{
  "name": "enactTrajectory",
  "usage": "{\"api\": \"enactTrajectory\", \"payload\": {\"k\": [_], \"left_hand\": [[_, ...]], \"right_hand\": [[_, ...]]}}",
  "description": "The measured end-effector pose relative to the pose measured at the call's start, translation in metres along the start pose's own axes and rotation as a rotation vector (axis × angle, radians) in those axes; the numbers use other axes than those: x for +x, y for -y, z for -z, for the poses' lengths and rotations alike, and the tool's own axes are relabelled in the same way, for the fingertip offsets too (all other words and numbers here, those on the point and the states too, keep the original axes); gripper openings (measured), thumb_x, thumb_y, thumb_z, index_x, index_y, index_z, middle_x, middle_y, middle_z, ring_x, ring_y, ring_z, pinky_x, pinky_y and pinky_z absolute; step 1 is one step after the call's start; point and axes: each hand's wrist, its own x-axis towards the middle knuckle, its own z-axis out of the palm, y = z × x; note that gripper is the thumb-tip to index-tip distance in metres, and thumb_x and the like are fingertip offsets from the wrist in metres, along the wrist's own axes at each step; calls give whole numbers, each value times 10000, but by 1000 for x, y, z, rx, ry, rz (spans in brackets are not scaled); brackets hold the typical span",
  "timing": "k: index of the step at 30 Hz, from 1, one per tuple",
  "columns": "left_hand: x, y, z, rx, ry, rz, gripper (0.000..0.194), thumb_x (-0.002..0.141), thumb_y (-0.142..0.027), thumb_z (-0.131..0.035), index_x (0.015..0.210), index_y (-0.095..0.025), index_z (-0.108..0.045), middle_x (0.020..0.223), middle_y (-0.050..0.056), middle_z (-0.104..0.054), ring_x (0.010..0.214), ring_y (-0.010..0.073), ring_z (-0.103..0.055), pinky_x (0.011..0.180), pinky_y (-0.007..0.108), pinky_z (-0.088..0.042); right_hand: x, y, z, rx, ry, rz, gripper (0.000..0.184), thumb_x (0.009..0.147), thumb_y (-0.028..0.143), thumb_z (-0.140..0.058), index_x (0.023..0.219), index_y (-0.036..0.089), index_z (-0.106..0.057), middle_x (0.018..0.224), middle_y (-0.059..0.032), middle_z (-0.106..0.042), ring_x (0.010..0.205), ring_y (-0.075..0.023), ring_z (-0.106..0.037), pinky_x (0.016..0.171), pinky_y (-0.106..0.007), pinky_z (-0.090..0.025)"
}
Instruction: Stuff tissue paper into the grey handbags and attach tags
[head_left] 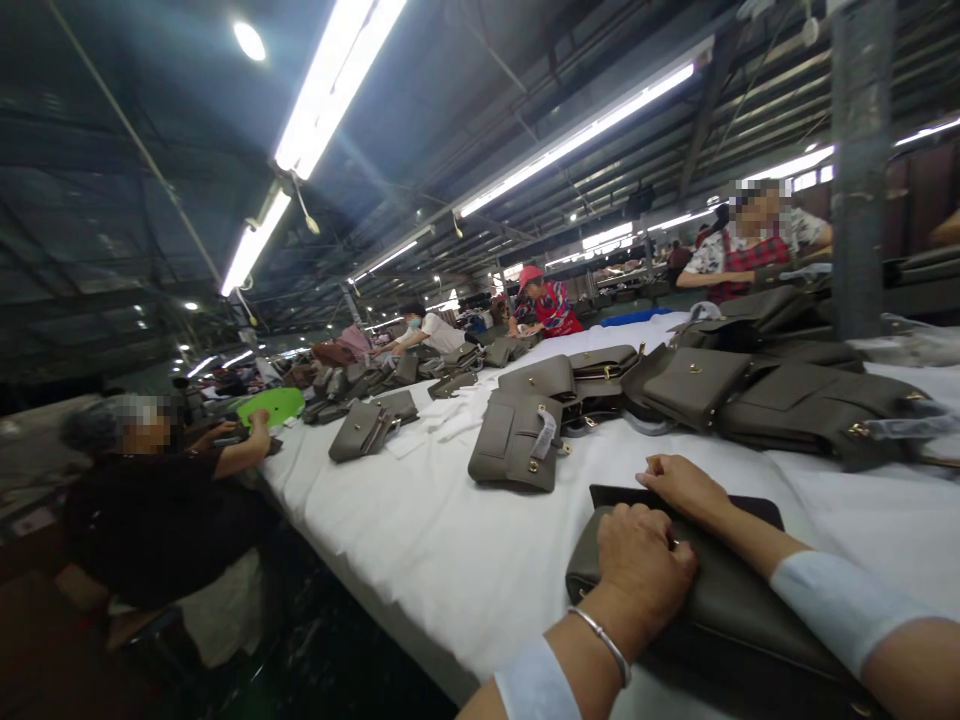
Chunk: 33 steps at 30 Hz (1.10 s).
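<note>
A dark olive-grey handbag (739, 600) lies on the white-covered table right in front of me, its dark flap edge (761, 510) showing on the far side. My left hand (645, 560), with a silver bangle at the wrist, is closed over the bag's upper edge. A small shiny bit shows by its fingertips. Just beyond it, my right hand (686, 487) reaches across the flap with its fingers pinched together. Something small and tan shows at those fingertips; I cannot make out what it is. Both forearms wear pale sleeves.
Similar handbags crowd the table's (405, 520) far and right sides; one handbag (517, 440) lies ahead of my hands. A co-worker (165, 500) sits at the left edge near a green board (271, 405). Other people work farther back. A grey post (862, 170) rises at right.
</note>
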Motion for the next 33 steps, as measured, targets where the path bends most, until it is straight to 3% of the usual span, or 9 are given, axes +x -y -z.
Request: {"api": "enactTrajectory", "payload": {"k": [4,8,11,15,19,22,25,29,33], "left_hand": [[4,-3,5,54,41,-22,203,786,-387,-592,805,-201,-670,889,50,-671,904,246,-574,765,362,-444],[-4,-7,14,98,60,-84,232,863,-353,-507,978,-232,-668,1013,36,-677,979,228,-579,841,341,-427],[-5,-7,15,59,147,-171,323,926,-403,-413,1107,-261,-640,1149,42,-658,1100,253,-556,939,381,-380],[8,-6,8,41,270,-211,436,935,-498,-365,1183,-234,-607,1178,83,-655,1111,272,-578,940,388,-393],[12,-8,7,80,297,-177,447,939,-459,-334,1206,-211,-592,1182,106,-655,1108,304,-588,929,413,-405],[10,-9,9,104,288,-159,474,934,-481,-317,1223,-214,-582,1177,111,-656,1096,327,-591,909,424,-412],[7,-9,10,110,276,-160,492,933,-492,-299,1224,-213,-581,1153,114,-664,1068,333,-602,876,424,-427],[5,-9,12,118,188,-164,445,913,-455,-361,1152,-185,-623,1131,132,-663,1059,328,-590,871,419,-430],[-5,-24,19,117,-222,-304,304,873,-336,-466,1041,-162,-649,1145,128,-645,1177,305,-502,1010,433,-332]], "right_hand": [[-18,7,8,9,-3,78,221,825,371,-520,749,178,-596,800,-59,-682,751,-188,-629,652,-269,-421],[-51,11,28,-50,-69,67,330,815,356,-561,1042,126,-628,1032,-145,-673,942,-275,-617,785,-346,-438],[-88,12,45,-99,-114,48,397,811,361,-573,1142,147,-617,1167,-155,-627,1096,-324,-550,886,-414,-415],[-160,1,58,-117,-89,139,346,798,335,-624,1125,224,-639,1152,-51,-650,1121,-234,-540,969,-331,-393],[-240,-41,66,-81,-207,189,223,805,241,-619,1018,201,-670,1125,-47,-665,1080,-206,-565,984,-328,-398],[-284,-90,83,-75,-382,-56,179,842,205,-544,965,197,-675,1059,-45,-686,1036,-192,-585,973,-333,-416],[-313,-132,105,-124,-422,-263,218,857,197,-489,977,189,-671,1074,-68,-680,1060,-221,-577,979,-379,-413],[-327,-148,121,-166,-291,-297,240,847,338,-555,1020,213,-663,1135,-57,-659,1119,-231,-557,980,-365,-419],[-307,-129,113,-219,-214,-297,491,842,529,-539,1180,178,-593,1218,-106,-611,1151,-257,-531,980,-378,-413]]}}
